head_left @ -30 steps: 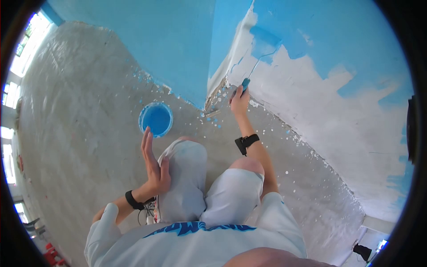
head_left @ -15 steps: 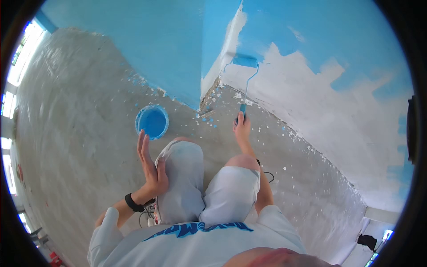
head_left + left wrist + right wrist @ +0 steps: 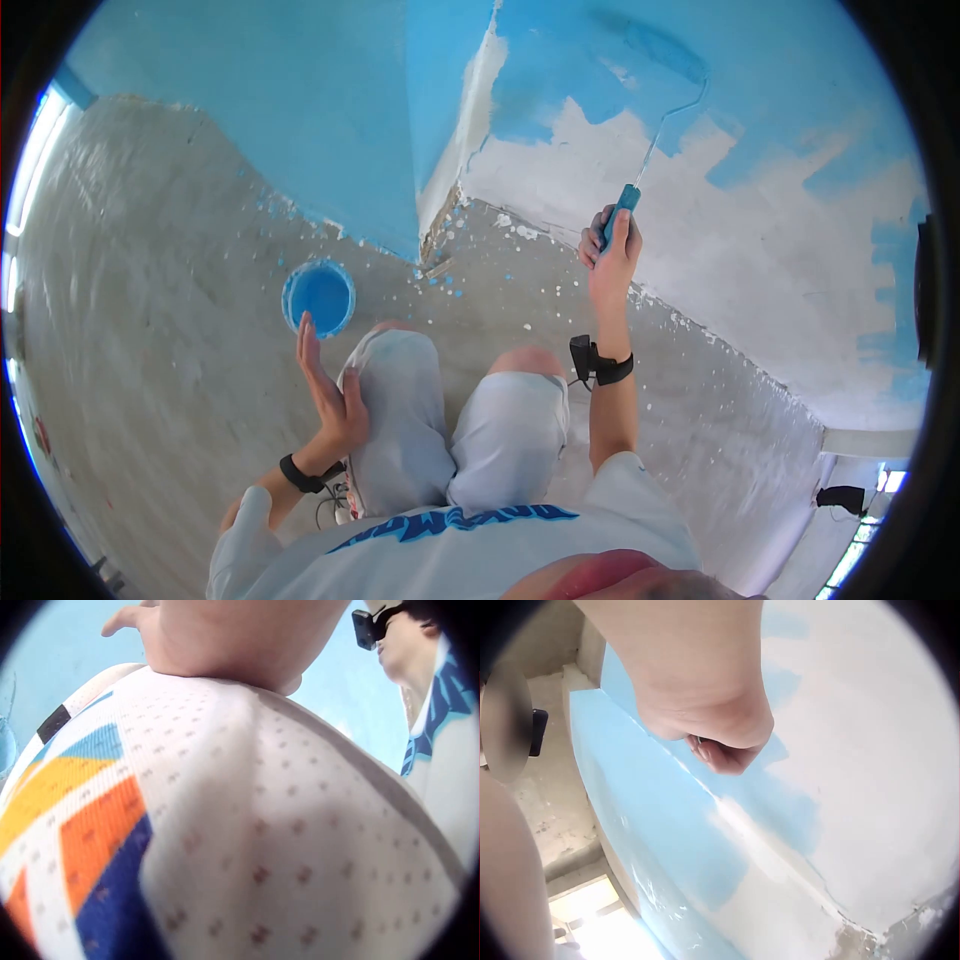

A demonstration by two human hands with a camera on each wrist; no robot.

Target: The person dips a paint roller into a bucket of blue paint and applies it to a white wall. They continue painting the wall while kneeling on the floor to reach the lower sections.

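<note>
Right hand (image 3: 606, 262): fingers curled round the teal handle of the paint roller (image 3: 640, 165), thumb laid along the grip. From the fist the handle runs up and slightly rightward, away from the person; a thin wire shank carries on the same line, then bends to the roller sleeve (image 3: 652, 42). Sleeve lies flat against the wall (image 3: 800, 250), its long axis slanting from upper left to lower right, crosswise to the shank. Roller sits high on the right-hand wall, within the blue-painted zone, above the ragged edge where blue meets bare white. Black strap on the right wrist. In the right wrist view the fist (image 3: 720, 727) is seen from behind, knuckles closed; the handle itself is hidden there.

Left hand (image 3: 328, 385): fingers straight and held together, holding nothing, heel of the palm resting on the left thigh in white shorts (image 3: 400, 420). Fingertips point toward the paint bucket (image 3: 318, 296), which stands on the concrete floor (image 3: 150, 300) just beyond them, not touching. Bucket is round, blue inside. White and blue paint spatter dots the floor near the wall corner.
</note>
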